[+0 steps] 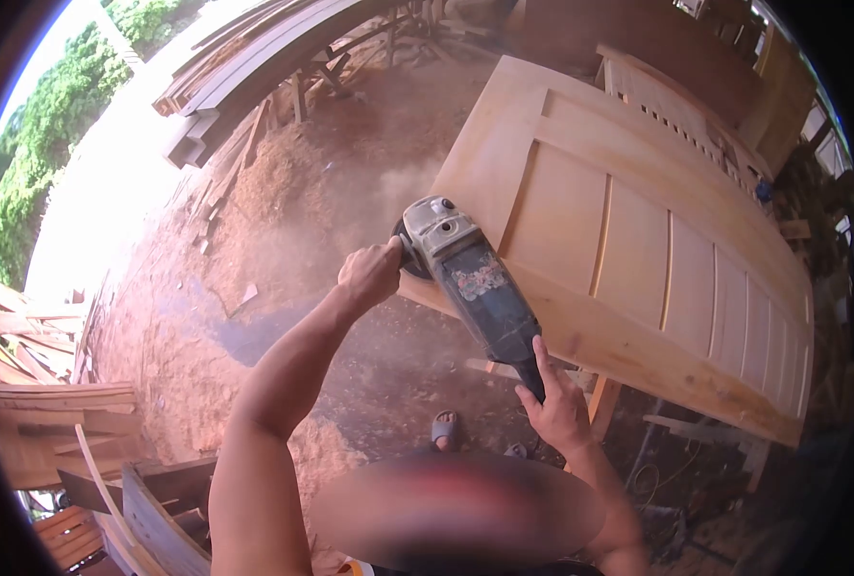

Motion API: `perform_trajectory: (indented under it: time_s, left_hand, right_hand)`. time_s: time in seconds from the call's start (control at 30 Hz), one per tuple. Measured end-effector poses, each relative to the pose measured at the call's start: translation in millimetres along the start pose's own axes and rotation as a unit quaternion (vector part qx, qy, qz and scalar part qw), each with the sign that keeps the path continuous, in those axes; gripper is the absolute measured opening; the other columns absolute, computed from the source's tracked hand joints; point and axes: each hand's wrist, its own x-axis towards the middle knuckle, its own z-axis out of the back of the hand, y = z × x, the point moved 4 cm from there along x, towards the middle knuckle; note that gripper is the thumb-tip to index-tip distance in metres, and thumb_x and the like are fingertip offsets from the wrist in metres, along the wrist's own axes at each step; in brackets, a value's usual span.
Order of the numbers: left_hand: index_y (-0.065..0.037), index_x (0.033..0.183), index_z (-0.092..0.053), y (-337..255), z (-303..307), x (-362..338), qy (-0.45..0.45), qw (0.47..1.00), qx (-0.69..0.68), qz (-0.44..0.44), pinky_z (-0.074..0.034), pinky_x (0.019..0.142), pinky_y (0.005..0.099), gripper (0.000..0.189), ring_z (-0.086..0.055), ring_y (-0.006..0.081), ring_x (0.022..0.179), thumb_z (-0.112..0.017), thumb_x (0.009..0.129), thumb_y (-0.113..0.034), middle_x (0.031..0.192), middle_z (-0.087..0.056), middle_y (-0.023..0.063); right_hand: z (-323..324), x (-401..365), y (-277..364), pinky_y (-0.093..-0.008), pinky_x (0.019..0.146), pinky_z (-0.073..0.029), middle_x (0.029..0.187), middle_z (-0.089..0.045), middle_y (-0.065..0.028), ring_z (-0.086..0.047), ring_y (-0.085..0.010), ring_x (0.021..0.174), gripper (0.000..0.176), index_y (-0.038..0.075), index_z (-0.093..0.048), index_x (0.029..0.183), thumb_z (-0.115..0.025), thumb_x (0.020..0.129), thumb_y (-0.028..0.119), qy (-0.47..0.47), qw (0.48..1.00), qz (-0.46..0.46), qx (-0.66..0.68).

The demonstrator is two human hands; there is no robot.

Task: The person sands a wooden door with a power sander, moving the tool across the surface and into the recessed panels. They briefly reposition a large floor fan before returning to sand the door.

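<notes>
An angle grinder [480,288] with a worn grey and black body lies across the near left corner of a panelled wooden door [566,130]. My left hand [370,273] is closed at the grinder's head, on its left side, apparently round a side handle that the fingers hide. Around the rear grip of the tool, my right hand [553,398] is wrapped, with one finger stretched along the body. The grinder's dark disc [409,252] sits at the door's edge, partly hidden by the tool head. Fine dust hangs in the air beyond it.
Stacked timber beams [244,67] rest on supports at the upper left. Sawdust [278,192] and scraps cover the ground. Wooden planks [52,422] and a curved board [163,523] lie at lower left. Another wooden piece [662,96] stands behind the door. A sandalled foot [444,430] shows below.
</notes>
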Motion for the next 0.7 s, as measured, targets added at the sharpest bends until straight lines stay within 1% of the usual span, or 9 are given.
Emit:
perform_trajectory:
  time_s: [0.03,0.13,0.23,0.33,0.47,0.5,0.6,0.67,0.7]
  left_hand:
    - [-0.001,0.104,-0.055,8,5,9,0.013,1.0,0.002,0.012,-0.054,0.077,0.0553,0.016,-0.07,0.0448,0.091,-0.056,0.089,-0.006,0.093,-0.072,0.0234]
    - [0.0,0.103,-0.055,23,10,4,0.008,1.0,-0.009,0.029,-0.054,0.077,0.0555,0.016,-0.07,0.0448,0.091,-0.056,0.089,-0.006,0.093,-0.072,0.0242]
    - [0.001,0.102,-0.054,23,3,-27,-0.003,0.999,-0.015,0.033,-0.055,0.077,0.0548,0.015,-0.071,0.0447,0.089,-0.056,0.089,-0.005,0.092,-0.072,0.0251]
    - [0.002,0.1,-0.053,8,-5,-54,0.008,0.999,-0.025,0.026,-0.056,0.076,0.0537,0.014,-0.071,0.0445,0.087,-0.056,0.088,-0.004,0.09,-0.071,0.0253]
    - [0.002,0.101,-0.051,-30,-22,-67,0.021,0.999,-0.032,-0.004,-0.056,0.073,0.0535,0.014,-0.072,0.0437,0.086,-0.056,0.089,-0.003,0.09,-0.071,0.0238]
    - [0.001,0.102,-0.05,-45,-27,-68,0.031,0.999,-0.036,-0.014,-0.056,0.071,0.0532,0.014,-0.072,0.0427,0.085,-0.056,0.089,-0.003,0.09,-0.071,0.0238]
    - [0.001,0.104,-0.05,-92,-43,-73,0.065,0.996,-0.061,-0.025,-0.055,0.074,0.0546,0.015,-0.071,0.0439,0.085,-0.055,0.092,-0.007,0.091,-0.071,0.024]
    - [0.001,0.103,-0.049,-128,-53,-77,0.078,0.994,-0.06,-0.041,-0.055,0.072,0.0543,0.014,-0.071,0.0438,0.083,-0.055,0.092,-0.006,0.09,-0.071,0.024]
    - [0.001,0.103,-0.049,-145,-57,-78,0.082,0.994,-0.061,-0.049,-0.056,0.072,0.0543,0.014,-0.071,0.0437,0.083,-0.054,0.092,-0.006,0.09,-0.071,0.024]
  right_hand:
    - [-2,12,2,-0.0537,0.08,-0.055,0.103,-0.067,-0.0268,-0.067,-0.0485,0.096,0.089,0.017,-0.026,0.164,-0.075,0.09,0.022,-0.017,1.0,0.024,0.002]
    - [-7,29,1,-0.053,0.08,-0.055,0.102,-0.067,-0.0267,-0.068,-0.0481,0.091,0.089,0.018,-0.026,0.164,-0.075,0.09,0.021,0.037,0.999,-0.009,-0.005]
    - [-9,7,3,-0.0523,0.079,-0.055,0.098,-0.066,-0.026,-0.068,-0.0471,0.088,0.089,0.016,-0.027,0.164,-0.076,0.089,0.02,0.069,0.997,-0.015,-0.008]
    - [-3,-29,9,-0.0516,0.094,-0.052,0.126,-0.062,-0.0342,-0.062,-0.0518,0.113,0.088,0.007,-0.027,0.162,-0.075,0.089,0.014,0.128,0.99,-0.064,0.005]
    - [8,-80,-2,-0.0532,0.091,-0.053,0.126,-0.061,-0.036,-0.063,-0.053,0.111,0.087,0.006,-0.03,0.16,-0.076,0.087,0.016,0.104,0.99,-0.095,0.023]
    - [17,-92,-6,-0.0533,0.09,-0.054,0.126,-0.061,-0.0365,-0.064,-0.0533,0.111,0.087,0.005,-0.031,0.16,-0.076,0.087,0.016,0.1,0.989,-0.107,0.009]
    - [41,-132,-27,-0.0533,0.09,-0.054,0.127,-0.061,-0.0367,-0.063,-0.0538,0.112,0.085,0.001,-0.033,0.158,-0.076,0.086,0.016,0.095,0.985,-0.144,0.0]
    - [56,-163,-43,-0.0528,0.091,-0.054,0.128,-0.061,-0.0365,-0.063,-0.0536,0.113,0.083,-0.001,-0.035,0.157,-0.076,0.086,0.016,0.087,0.983,-0.162,-0.008]
    - [62,-178,-50,-0.0521,0.078,-0.055,0.106,-0.067,-0.0268,-0.067,-0.0472,0.092,0.085,0.004,-0.038,0.157,-0.079,0.084,0.019,0.034,0.99,-0.132,-0.033]
